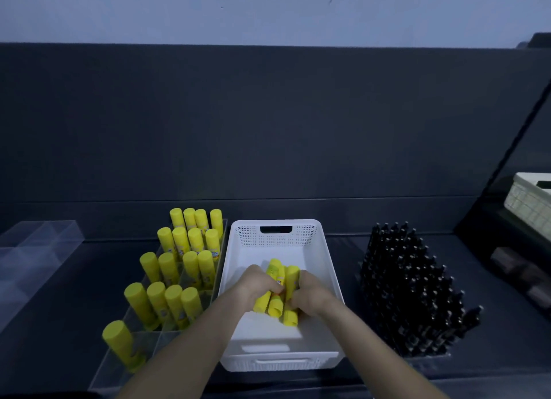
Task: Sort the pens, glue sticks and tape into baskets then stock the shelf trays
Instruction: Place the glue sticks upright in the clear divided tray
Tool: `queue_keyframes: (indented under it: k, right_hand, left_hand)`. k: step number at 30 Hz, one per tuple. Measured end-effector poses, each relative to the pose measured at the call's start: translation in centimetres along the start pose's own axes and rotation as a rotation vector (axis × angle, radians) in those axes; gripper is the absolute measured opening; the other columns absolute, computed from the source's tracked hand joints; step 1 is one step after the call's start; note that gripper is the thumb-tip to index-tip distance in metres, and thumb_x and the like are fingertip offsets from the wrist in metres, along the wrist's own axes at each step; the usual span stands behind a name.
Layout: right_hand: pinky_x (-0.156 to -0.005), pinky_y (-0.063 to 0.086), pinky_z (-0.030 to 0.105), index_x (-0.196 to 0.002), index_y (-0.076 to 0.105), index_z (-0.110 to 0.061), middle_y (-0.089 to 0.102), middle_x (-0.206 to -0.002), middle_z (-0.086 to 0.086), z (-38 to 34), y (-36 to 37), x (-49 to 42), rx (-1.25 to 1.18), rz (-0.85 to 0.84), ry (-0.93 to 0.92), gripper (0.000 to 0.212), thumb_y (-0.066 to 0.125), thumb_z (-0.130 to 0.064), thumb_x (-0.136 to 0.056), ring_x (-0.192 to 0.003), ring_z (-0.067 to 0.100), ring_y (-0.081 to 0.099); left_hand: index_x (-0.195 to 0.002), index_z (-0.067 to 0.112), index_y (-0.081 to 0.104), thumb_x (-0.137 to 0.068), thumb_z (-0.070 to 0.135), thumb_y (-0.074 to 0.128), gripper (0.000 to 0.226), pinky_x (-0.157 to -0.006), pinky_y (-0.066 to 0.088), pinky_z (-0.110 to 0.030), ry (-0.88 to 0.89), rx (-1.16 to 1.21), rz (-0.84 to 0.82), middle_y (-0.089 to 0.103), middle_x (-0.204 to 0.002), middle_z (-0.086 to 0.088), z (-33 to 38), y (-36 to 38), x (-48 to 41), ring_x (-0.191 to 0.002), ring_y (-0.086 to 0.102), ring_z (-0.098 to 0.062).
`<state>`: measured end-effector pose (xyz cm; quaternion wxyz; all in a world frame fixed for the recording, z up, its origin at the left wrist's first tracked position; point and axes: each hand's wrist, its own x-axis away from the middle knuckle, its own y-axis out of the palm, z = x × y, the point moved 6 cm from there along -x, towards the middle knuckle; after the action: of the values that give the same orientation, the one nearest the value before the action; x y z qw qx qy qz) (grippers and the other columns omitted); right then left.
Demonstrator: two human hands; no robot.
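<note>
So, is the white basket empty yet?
Not yet: the left hand and right hand grip a bunch of glue sticks inside the white basket.

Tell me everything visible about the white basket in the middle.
The white rectangular plastic basket sits upright on the dark surface, between a clear divided tray and a block of black pens. Its upper walls are perforated, with a handle slot at each end. Inside, the left hand and right hand grip a bunch of yellow glue sticks; its floor is otherwise bare.
</note>
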<state>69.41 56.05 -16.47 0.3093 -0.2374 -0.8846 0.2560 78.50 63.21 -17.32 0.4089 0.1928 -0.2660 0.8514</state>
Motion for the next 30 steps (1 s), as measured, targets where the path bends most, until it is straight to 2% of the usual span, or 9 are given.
queue_keyframes:
  k: [4, 6, 9, 12, 16, 22, 24, 27, 30]
  right_hand:
    - [-0.069, 0.058, 0.038, -0.103, 0.047, -0.011, 0.058, -0.092, 0.007, -0.1, -0.3, 0.7, -0.395, 0.040, -0.027, 0.030, 0.052, 0.007, -0.080, -0.081, 0.027, 0.063]
    - [-0.051, 0.056, 0.034, -0.107, 0.049, -0.010, 0.059, -0.091, 0.007, -0.8, -0.9, 1.6, -0.580, 0.062, -0.086, 0.027, 0.049, 0.007, -0.086, -0.071, 0.024, 0.065]
    - [-0.052, 0.054, 0.028, -0.105, 0.055, -0.009, 0.064, -0.086, 0.006, -2.4, -1.9, 3.2, -0.679, 0.090, -0.217, 0.020, 0.048, 0.003, -0.091, -0.065, 0.017, 0.066]
    - [-0.061, 0.049, 0.015, -0.097, 0.060, -0.013, 0.065, -0.077, 0.002, -4.5, -2.6, 5.4, -0.656, 0.136, -0.335, 0.015, 0.055, -0.001, -0.089, -0.066, 0.008, 0.063]
    - [-0.051, 0.040, 0.005, -0.089, 0.059, -0.014, 0.061, -0.072, 0.005, -8.1, -1.8, 8.2, -0.622, 0.083, -0.468, 0.024, 0.057, 0.009, -0.082, -0.052, -0.004, 0.056]
    - [-0.057, 0.044, 0.010, -0.086, 0.059, -0.009, 0.062, -0.080, 0.012, -12.3, 1.7, 10.2, -0.619, 0.007, -0.573, 0.019, 0.068, -0.006, -0.069, -0.068, 0.009, 0.059]
    - [-0.058, 0.046, 0.014, -0.087, 0.060, -0.004, 0.058, -0.083, 0.014, -13.1, 2.9, 10.2, -0.586, 0.002, -0.572, 0.025, 0.069, -0.016, -0.067, -0.072, 0.015, 0.057]
    - [-0.063, 0.050, 0.023, -0.088, 0.052, 0.014, 0.055, -0.084, 0.016, -13.7, 4.8, 9.6, -0.540, 0.018, -0.554, 0.026, 0.070, -0.002, -0.078, -0.075, 0.023, 0.057]
    - [-0.076, 0.052, 0.040, -0.087, 0.060, 0.004, 0.064, -0.084, 0.016, -14.4, 7.1, 9.2, -0.372, 0.077, -0.531, 0.018, 0.072, -0.002, -0.074, -0.076, 0.029, 0.062]
  left_hand:
    - [-0.075, 0.000, 0.061, -0.082, -0.009, 0.061, 0.011, -0.040, 0.051, -0.027, 0.018, 0.230, -0.111, 0.063, -0.062, -0.008, 0.7, -0.2, 0.8, -0.045, 0.063, -0.017]
    - [-0.082, 0.002, 0.063, -0.083, -0.009, 0.058, 0.012, -0.050, 0.055, -0.029, 0.099, 0.261, -0.147, 0.065, -0.072, -0.008, 1.7, -0.5, 1.6, -0.058, 0.064, -0.018]
    - [-0.090, 0.006, 0.063, -0.084, -0.007, 0.057, 0.016, -0.056, 0.055, -0.025, 0.280, 0.262, -0.135, 0.065, -0.081, -0.007, 3.1, -1.8, 3.6, -0.069, 0.063, -0.018]
    - [-0.094, 0.006, 0.063, -0.082, -0.006, 0.061, 0.017, -0.066, 0.054, -0.026, 0.438, 0.275, -0.081, 0.067, -0.086, -0.008, 3.4, -4.0, 6.1, -0.076, 0.063, -0.020]
    - [-0.089, 0.010, 0.065, -0.077, -0.008, 0.066, 0.021, -0.075, 0.055, -0.030, 0.573, 0.313, -0.005, 0.069, -0.088, -0.009, 2.9, -7.6, 10.0, -0.083, 0.064, -0.022]
    - [-0.082, 0.011, 0.067, -0.073, -0.008, 0.069, 0.021, -0.075, 0.055, -0.037, 0.622, 0.290, 0.148, 0.068, -0.081, -0.011, -0.4, -14.7, 14.9, -0.077, 0.064, -0.023]
    - [-0.082, 0.007, 0.065, -0.072, -0.010, 0.069, 0.020, -0.065, 0.056, -0.030, 0.643, 0.298, 0.200, 0.066, -0.077, -0.010, -2.0, -17.4, 16.2, -0.072, 0.063, -0.020]
    - [-0.073, 0.009, 0.061, -0.073, -0.015, 0.065, 0.024, -0.053, 0.049, -0.013, 0.631, 0.330, 0.286, 0.065, -0.059, 0.007, -4.5, -20.6, 17.2, -0.059, 0.061, -0.003]
    - [-0.072, 0.010, 0.060, -0.074, -0.015, 0.064, 0.025, -0.050, 0.046, -0.011, 0.576, 0.347, 0.345, 0.063, -0.053, 0.010, -7.3, -22.8, 17.4, -0.053, 0.057, 0.002]
